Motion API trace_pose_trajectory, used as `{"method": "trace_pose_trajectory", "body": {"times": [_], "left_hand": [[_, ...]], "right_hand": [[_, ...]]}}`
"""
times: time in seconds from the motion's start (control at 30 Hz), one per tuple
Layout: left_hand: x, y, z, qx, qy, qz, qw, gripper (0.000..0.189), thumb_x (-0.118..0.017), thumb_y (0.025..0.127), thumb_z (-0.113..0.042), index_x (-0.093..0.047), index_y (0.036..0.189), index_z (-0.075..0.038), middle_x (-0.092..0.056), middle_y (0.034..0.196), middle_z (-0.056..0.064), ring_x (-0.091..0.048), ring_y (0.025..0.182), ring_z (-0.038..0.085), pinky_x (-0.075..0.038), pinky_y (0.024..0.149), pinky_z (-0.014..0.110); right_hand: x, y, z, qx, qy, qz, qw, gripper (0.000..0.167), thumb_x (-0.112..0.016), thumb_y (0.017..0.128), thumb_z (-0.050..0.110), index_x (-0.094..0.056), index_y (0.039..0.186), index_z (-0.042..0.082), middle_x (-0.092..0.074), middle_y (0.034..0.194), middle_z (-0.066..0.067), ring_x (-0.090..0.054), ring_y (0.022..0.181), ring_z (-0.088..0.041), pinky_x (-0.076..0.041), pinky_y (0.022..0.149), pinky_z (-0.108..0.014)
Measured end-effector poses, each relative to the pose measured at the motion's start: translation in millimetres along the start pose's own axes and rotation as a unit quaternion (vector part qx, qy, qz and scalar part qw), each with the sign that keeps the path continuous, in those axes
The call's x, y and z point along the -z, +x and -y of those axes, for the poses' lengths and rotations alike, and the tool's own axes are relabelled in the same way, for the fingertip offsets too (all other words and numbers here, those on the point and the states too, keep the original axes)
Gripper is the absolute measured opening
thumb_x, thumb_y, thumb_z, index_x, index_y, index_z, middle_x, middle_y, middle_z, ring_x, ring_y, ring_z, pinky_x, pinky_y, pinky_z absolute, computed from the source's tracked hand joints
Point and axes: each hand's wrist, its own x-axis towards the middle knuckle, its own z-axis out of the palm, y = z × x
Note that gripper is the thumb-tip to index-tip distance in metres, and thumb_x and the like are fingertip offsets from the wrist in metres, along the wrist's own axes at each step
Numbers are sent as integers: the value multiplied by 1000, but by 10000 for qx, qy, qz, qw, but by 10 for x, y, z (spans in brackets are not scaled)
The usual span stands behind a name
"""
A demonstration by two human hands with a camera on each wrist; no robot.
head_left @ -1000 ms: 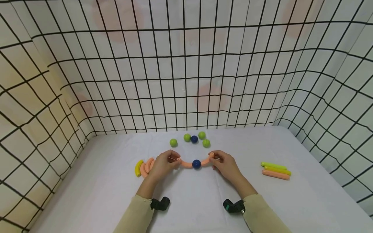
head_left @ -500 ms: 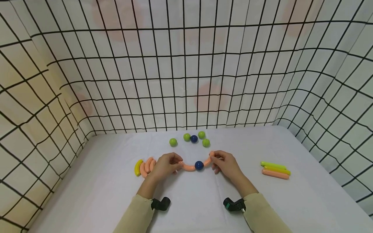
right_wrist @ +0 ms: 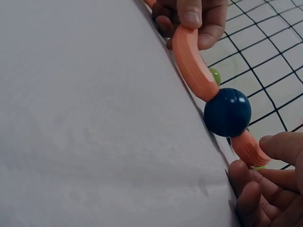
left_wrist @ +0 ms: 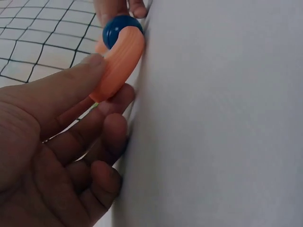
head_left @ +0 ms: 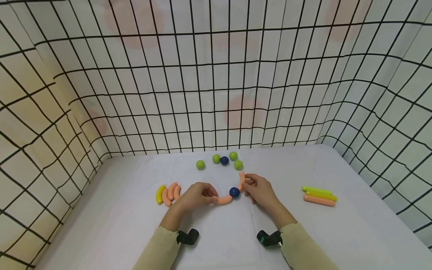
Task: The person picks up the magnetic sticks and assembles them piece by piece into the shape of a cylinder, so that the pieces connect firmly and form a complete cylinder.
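A navy-blue ball [head_left: 234, 192] sits between two curved orange rods, one at each side, in a bent chain over the white table. My left hand [head_left: 195, 197] pinches the outer end of the left curved rod [head_left: 224, 200] between thumb and fingers; the left wrist view shows this rod [left_wrist: 122, 61] meeting the ball [left_wrist: 111, 30]. With thumb and fingers, my right hand [head_left: 260, 190] pinches the right curved rod [head_left: 242, 177], which points away from me. In the right wrist view the ball [right_wrist: 228, 112] touches both rods.
Several green balls [head_left: 200, 164] and another navy ball [head_left: 224, 160] lie at the back. A yellow curved rod [head_left: 160, 194] and several orange ones [head_left: 172, 190] lie left. Straight green, yellow and orange rods [head_left: 319, 200] lie right. Black-gridded white walls [head_left: 216, 82] surround the table.
The chain has turned and shifted right, its left end coming nearer to me and its right rod swinging to point away. My left hand moved right and nearer, uncovering the orange rods at left.
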Motion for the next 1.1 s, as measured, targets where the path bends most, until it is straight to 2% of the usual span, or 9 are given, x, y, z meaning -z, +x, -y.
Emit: {"method": "trace_pose_trajectory", "body": {"times": [0.17,0.3,0.47,0.6,0.77,1.1], "left_hand": [[-24,7,-42,-172,263,257,9992,7,-76,89,-21,-73,94,-16,-67,87,-6,-57,78,10,-46,71,23],[-54,11,-63,-227,388,284,9986,7,-76,89,-21,-73,93,-17,-68,86,-7,-57,77,8,-47,71,22],[-89,8,-95,-341,457,280,9980,8,-77,88,-21,-73,91,-16,-68,83,-7,-57,75,6,-47,71,21],[-127,3,-125,-496,482,238,9973,8,-79,87,-20,-73,90,-14,-69,83,-6,-57,73,5,-47,70,20],[-176,8,-153,-591,603,213,9962,9,-79,86,-19,-73,92,-14,-69,85,-6,-57,75,5,-47,71,20],[-207,17,-170,-612,846,207,9943,10,-78,87,-17,-74,96,-15,-69,87,-7,-56,76,3,-48,72,21]], "right_hand": [[-20,-31,28,338,-598,-61,9976,42,-67,94,21,-60,133,8,-70,103,-8,-62,71,-9,-48,59,-23],[-35,-49,34,602,-811,43,9949,38,-69,94,24,-62,130,16,-71,106,-5,-64,83,-12,-50,72,-28],[-68,-58,24,980,-1225,201,9874,34,-71,92,30,-65,126,26,-69,106,2,-61,89,-12,-49,79,-32],[-98,-67,31,1218,-1498,263,9808,31,-73,91,33,-68,121,30,-65,103,4,-55,83,-11,-45,74,-30],[-124,-98,59,1271,-1716,226,9767,31,-74,90,35,-69,120,30,-60,96,3,-49,73,-11,-39,63,-26],[-182,-111,64,1221,-1906,-56,9740,26,-74,89,34,-69,114,30,-60,93,2,-48,70,-11,-38,60,-26]]}}
